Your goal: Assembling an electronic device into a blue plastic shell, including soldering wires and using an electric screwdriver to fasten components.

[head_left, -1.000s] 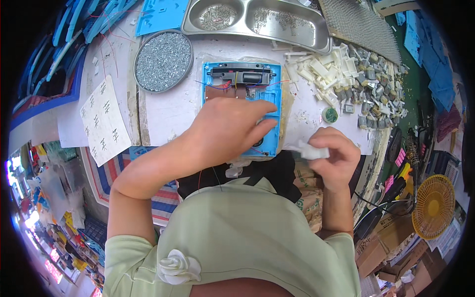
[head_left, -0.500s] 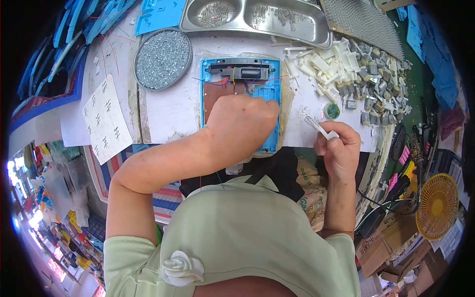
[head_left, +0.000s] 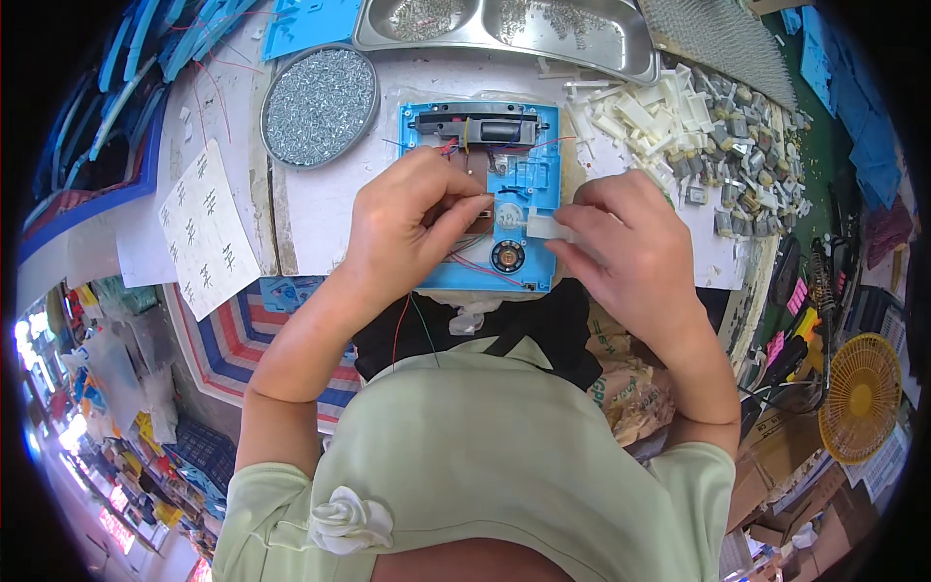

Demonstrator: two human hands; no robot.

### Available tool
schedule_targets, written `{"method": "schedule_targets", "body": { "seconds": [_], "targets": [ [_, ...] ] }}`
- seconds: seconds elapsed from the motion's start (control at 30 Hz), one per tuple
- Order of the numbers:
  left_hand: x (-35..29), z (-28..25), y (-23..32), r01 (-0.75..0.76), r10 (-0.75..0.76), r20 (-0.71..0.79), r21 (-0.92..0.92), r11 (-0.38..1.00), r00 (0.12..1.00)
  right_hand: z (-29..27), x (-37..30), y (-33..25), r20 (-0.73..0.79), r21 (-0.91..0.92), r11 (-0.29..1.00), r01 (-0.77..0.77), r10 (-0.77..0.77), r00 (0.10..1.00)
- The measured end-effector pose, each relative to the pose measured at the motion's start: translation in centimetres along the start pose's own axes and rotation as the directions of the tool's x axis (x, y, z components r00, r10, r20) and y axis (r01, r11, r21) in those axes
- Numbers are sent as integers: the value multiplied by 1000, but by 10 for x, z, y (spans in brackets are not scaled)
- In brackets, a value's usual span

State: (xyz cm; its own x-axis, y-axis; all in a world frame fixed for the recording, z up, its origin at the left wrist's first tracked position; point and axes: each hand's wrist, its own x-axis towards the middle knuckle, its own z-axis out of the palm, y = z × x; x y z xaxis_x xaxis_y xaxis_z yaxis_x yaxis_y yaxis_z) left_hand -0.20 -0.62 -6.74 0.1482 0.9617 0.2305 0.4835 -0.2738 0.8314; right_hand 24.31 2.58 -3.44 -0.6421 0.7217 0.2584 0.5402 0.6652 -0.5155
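In front of me lies a blue plastic casing [head_left: 543, 178] with a black motor assembly [head_left: 499, 132] across its far end, a brown board along its left part and a small round speaker [head_left: 507, 255] near its front. My right hand [head_left: 635, 252] pinches a small white plastic piece [head_left: 542, 225] over the casing's right side, close to a pale round spot. At the board, my left hand [head_left: 412, 218] has thumb and fingertips pressed together; whatever they hold is too small to make out. Thin red and blue wires run out of the casing.
A round dish of small metal screws [head_left: 321, 107] stands at the far left, beside a handwritten sheet [head_left: 210, 231]. Beyond the casing is a metal tray [head_left: 572, 60] of springs and tiny parts. White plastic pieces [head_left: 640, 112] and small grey blocks [head_left: 742, 160] are heaped at right.
My left hand has drawn back leftward from the casing's middle, uncovering the speaker. My right hand has carried the white piece left to the casing. The casing has shifted slightly.
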Motion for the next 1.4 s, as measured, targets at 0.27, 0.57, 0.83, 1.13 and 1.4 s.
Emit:
{"method": "schedule_targets", "body": {
  "seconds": [0.27,0.57,0.83,1.13,1.4],
  "targets": [
    [-2,11,-4,24,-32,-82,-95,995,996,2,30,1,129,-115,963,245,-230,965],
    [-2,14,-9,-29,23,-105,-56,998,994,36,11,36,-50,228,951,207,-200,978],
    [-3,12,-10,-28,27,-96,-3,1000,995,34,3,18,-9,132,991,28,-27,1000],
    [-4,1,-2,-39,39,6,-60,997,999,-18,-108,51,-407,-151,864,-481,389,827],
    [0,-1,9,-24,18,125,45,999,992,-32,-121,93,-460,-366,582,-727,566,684]
  ]
}}
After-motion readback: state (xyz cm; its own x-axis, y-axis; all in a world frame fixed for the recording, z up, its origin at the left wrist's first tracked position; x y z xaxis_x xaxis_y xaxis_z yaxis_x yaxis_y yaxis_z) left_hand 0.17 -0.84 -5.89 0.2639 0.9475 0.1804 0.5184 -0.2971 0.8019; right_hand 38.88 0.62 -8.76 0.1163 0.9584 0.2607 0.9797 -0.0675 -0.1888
